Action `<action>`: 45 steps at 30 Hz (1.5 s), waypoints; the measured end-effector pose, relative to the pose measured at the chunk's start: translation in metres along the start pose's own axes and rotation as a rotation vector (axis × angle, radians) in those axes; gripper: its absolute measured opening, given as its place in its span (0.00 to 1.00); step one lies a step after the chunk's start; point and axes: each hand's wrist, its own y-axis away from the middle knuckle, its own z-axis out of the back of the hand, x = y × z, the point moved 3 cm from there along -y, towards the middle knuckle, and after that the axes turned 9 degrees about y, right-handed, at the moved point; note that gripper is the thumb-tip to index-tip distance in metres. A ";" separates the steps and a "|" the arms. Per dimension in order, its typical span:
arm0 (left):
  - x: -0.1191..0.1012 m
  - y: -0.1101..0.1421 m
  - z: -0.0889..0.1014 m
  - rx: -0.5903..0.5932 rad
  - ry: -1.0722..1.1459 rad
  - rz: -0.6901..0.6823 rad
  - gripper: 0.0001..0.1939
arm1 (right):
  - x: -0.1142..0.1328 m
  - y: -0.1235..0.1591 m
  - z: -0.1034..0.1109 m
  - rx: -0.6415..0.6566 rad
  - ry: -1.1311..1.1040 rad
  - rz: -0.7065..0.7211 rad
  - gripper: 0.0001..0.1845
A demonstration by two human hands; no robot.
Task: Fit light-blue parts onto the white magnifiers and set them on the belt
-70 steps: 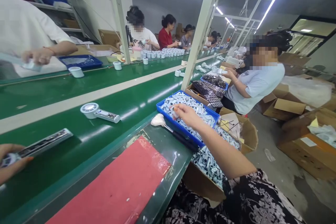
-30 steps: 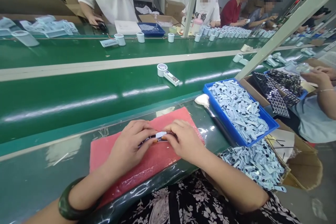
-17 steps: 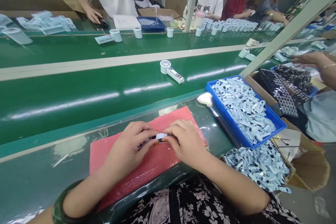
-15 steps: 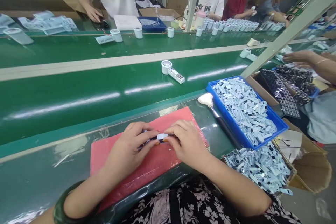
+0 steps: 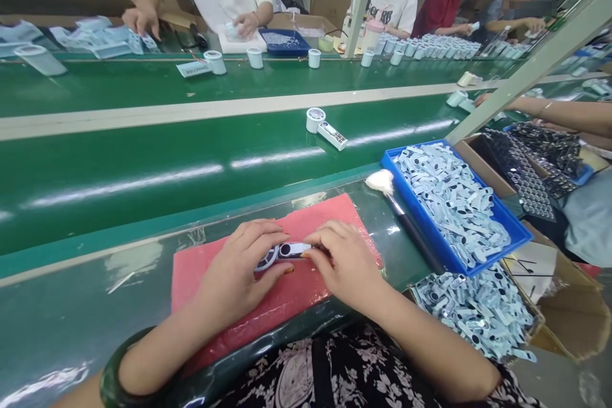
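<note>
A small handheld fan [image 5: 266, 260] with a round head lies over the red mat [image 5: 203, 280], between my two hands. My left hand [image 5: 241, 261] is wrapped round the fan's head, thumb on the near side and fingers on the far side, hiding part of it. Along the fan's handle runs a pale blue cover strip [image 5: 295, 248] with a dark oval at its left end. My right hand [image 5: 342, 261] pinches the right end of the handle and strip between thumb and fingers. Whether the strip is seated flat I cannot tell.
To the right are a blue tray [image 5: 519, 229] of pale cover strips, a carton [image 5: 538, 325] of more, and a black-handled brush [image 5: 414, 223]. Another fan [image 5: 315, 120] lies on the green belt [image 5: 143, 140]. A slanted post [image 5: 521, 70] crosses at right. Co-workers sit beyond.
My left fingers have drawn back leftward, uncovering the fan's head and the strip's dark oval. My right hand keeps its pinch. Across the belt, a co-worker's hands have moved, one now holding a pale part.
</note>
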 end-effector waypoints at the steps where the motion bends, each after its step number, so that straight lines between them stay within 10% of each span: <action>1: -0.001 0.000 0.000 0.002 0.008 -0.003 0.11 | 0.002 -0.001 -0.001 -0.001 0.013 0.010 0.03; 23: -0.027 0.024 -0.014 0.056 -0.180 -0.012 0.12 | -0.003 0.014 -0.011 0.244 -0.292 0.076 0.11; 28: -0.031 0.027 -0.021 0.010 -0.224 -0.013 0.12 | -0.005 0.012 -0.017 0.234 -0.267 0.037 0.11; 32: -0.031 0.027 -0.020 0.038 -0.267 -0.017 0.13 | -0.007 0.016 -0.018 0.251 -0.201 0.062 0.30; 45: -0.029 0.018 -0.007 0.123 -0.407 -0.081 0.14 | -0.005 0.025 -0.024 0.093 -0.068 0.148 0.24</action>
